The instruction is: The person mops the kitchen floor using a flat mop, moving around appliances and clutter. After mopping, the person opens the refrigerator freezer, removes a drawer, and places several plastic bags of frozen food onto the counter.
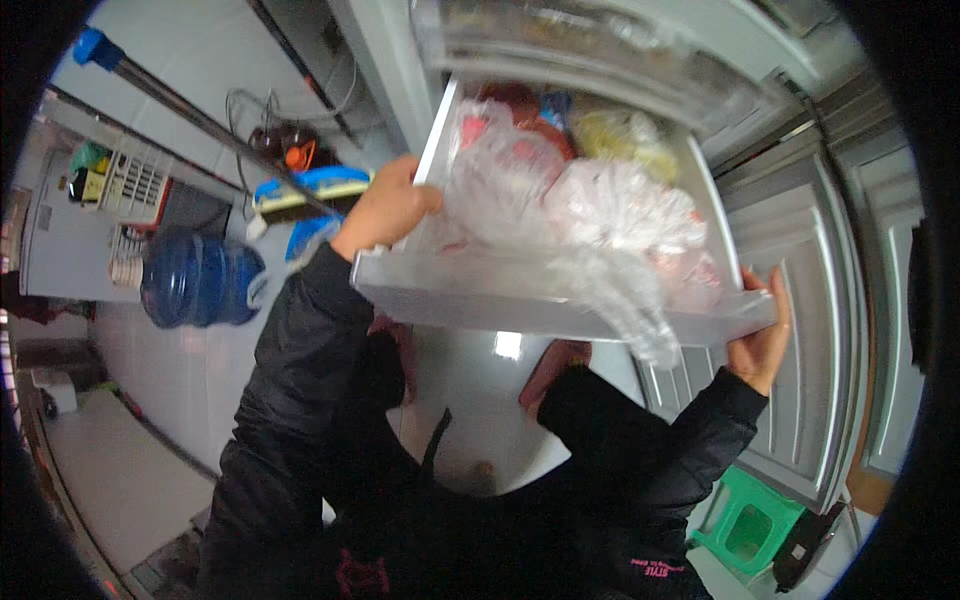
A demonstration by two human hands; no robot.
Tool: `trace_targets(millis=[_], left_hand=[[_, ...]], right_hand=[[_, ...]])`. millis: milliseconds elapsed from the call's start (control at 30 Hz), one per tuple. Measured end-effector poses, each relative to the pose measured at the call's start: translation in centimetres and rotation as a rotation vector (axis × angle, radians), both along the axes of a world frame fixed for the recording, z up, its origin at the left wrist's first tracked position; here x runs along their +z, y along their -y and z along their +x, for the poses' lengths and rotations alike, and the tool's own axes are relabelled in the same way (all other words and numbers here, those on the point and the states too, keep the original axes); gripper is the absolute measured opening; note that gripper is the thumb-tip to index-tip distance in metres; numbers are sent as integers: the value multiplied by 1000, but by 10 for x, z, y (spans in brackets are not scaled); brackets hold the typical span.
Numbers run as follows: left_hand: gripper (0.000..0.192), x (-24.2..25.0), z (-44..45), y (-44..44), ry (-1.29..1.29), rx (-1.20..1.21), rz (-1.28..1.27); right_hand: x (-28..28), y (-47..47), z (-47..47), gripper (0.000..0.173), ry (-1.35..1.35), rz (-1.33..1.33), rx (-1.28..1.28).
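Observation:
A white freezer drawer (465, 281) with a translucent front is pulled out of the freezer in front of me. My left hand (394, 202) grips its left side wall near the front corner. At the right front corner, my right hand (761, 337) holds the drawer's edge, with the fingers partly hidden behind it. Inside lie several knotted plastic bags of food, among them a clear bag (506, 169), a whitish bag (615, 202) and a yellowish bag (626, 139). The loose end of a clear plastic bag (637, 307) hangs over the drawer front.
Above is another freezer drawer (585, 45). The open freezer door (787, 300) stands at right, with a green plastic stool (754, 521) below it. On the left are a blue water jug (202, 277), a white basket (135, 187), a metal pole (210, 124) and a blue broom head (311, 187).

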State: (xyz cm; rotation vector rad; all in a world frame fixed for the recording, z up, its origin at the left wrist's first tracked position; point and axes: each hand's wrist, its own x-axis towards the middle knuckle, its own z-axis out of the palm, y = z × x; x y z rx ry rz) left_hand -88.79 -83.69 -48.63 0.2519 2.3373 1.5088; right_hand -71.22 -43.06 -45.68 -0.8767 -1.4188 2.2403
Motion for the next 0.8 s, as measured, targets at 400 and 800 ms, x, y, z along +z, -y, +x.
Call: trace_targets(millis=[400, 800], left_hand=[[39, -31, 87, 15, -78, 128, -3], [41, -59, 251, 51, 151, 420, -4]], right_hand=[[-36, -24, 61, 40, -55, 289, 228], [-89, -4, 88, 41, 114, -158, 554]])
